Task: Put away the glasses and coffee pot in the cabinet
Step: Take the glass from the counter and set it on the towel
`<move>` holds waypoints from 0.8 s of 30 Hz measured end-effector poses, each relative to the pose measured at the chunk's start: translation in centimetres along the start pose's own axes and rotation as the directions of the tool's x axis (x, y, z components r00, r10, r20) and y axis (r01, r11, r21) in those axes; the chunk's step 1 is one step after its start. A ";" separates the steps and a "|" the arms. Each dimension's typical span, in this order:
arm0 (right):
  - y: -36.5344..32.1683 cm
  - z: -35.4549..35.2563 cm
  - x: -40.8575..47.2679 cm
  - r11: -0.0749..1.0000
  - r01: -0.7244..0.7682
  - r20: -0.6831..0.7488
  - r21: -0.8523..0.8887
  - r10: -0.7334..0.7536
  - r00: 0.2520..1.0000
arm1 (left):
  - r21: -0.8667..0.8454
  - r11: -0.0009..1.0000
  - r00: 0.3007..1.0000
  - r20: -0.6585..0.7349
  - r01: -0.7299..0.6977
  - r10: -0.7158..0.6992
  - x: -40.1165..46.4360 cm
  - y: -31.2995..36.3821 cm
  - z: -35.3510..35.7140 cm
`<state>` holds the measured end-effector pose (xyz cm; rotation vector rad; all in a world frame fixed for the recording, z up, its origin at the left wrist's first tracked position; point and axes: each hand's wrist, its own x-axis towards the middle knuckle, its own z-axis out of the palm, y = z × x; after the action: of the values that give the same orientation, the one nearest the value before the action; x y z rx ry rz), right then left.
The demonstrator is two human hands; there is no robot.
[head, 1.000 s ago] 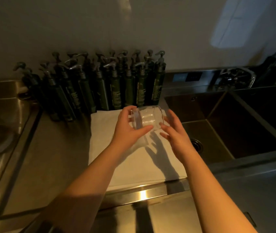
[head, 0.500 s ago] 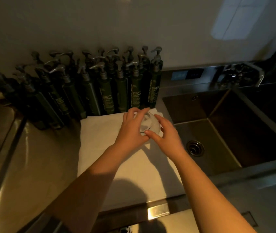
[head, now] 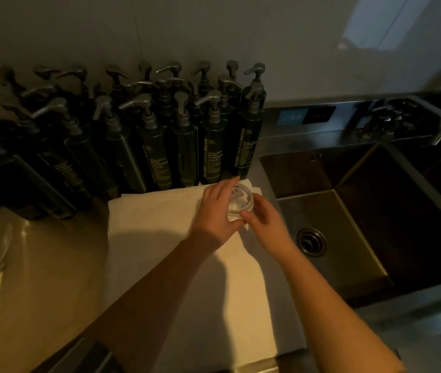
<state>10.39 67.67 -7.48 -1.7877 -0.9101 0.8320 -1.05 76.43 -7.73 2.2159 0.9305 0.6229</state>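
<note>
Both hands gripped one glass (head: 241, 201) at the white towel's (head: 160, 251) far right corner; left hand (head: 215, 211) curled round its side, right hand (head: 263, 220) pinching the rim; risks: slippery glass could tip toward the sink (head: 348, 211) or knock the pump bottles (head: 214, 141) just behind.

Dim kitchen corner. A plain grey wall (head: 187, 30) carries a pale patch of light (head: 380, 25) at upper right. Below runs a steel counter (head: 39, 278), with a deep steel sink (head: 362, 224) and its round drain (head: 311, 242) on the right.
</note>
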 end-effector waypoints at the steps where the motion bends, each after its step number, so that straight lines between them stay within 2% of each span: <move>1: 0.2 0.0 0.2 1.000 -0.012 0.000 0.021 0.012 1.000 | 0.000 1.000 1.000 0.003 0.006 -0.006 0.2 -0.1 0.4; 5: 0.0 -0.1 0.0 0.996 -0.033 0.023 0.082 0.031 0.999 | -0.020 1.000 1.000 -0.007 0.007 -0.007 0.4 -0.2 1.6; 9: -0.1 0.1 -0.6 0.997 0.049 -0.001 0.057 -0.049 0.999 | -0.018 1.000 1.000 -0.026 -0.010 0.009 0.1 -0.6 2.2; 12: 0.4 -0.2 -0.7 0.992 -0.003 -0.009 0.127 0.004 1.000 | -0.018 1.000 0.996 -0.092 -0.015 0.013 -0.9 -1.1 2.0; 15: 0.7 -0.1 -0.8 0.997 0.056 -0.050 -0.061 -0.059 0.997 | 0.016 1.000 0.987 -0.160 -0.021 0.023 -2.0 -1.6 2.2; 17: 0.8 0.1 -0.8 0.990 0.072 -0.069 -0.125 -0.081 0.994 | 0.006 1.000 0.990 -0.139 -0.003 0.004 -2.4 -1.6 2.3; 21: 0.5 0.2 -0.7 0.990 0.035 -0.114 -0.134 -0.051 0.992 | -0.083 0.992 0.995 -0.019 0.097 -0.099 -1.7 -1.2 2.0; 24: 0.4 0.3 -0.5 0.988 0.015 -0.155 -0.151 -0.038 0.987 | -0.071 0.981 0.982 0.051 0.183 -0.180 -0.9 -1.1 1.9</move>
<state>9.98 67.21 -7.86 -1.9364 -0.9096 0.6085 -0.91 75.63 -9.92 2.0423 1.0549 0.5133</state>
